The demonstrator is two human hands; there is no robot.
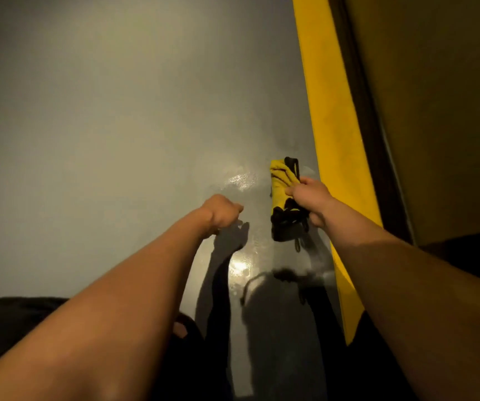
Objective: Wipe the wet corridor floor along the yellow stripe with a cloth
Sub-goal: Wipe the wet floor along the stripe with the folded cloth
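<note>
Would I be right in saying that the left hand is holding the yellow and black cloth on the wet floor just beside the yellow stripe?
Not quite: the head view shows the right hand with its grip on the cloth, while the left hand holds nothing. The rest stands: the yellow and black cloth lies on the wet floor just beside the yellow stripe.

Floor [117, 140] was smooth grey, matt where dry, glossy with wet sheen near cloth [280, 183]. Cloth was soft yellow-and-black fabric, crumpled. Yellow stripe [331, 111] looked painted, matt, slightly mottled.
</note>
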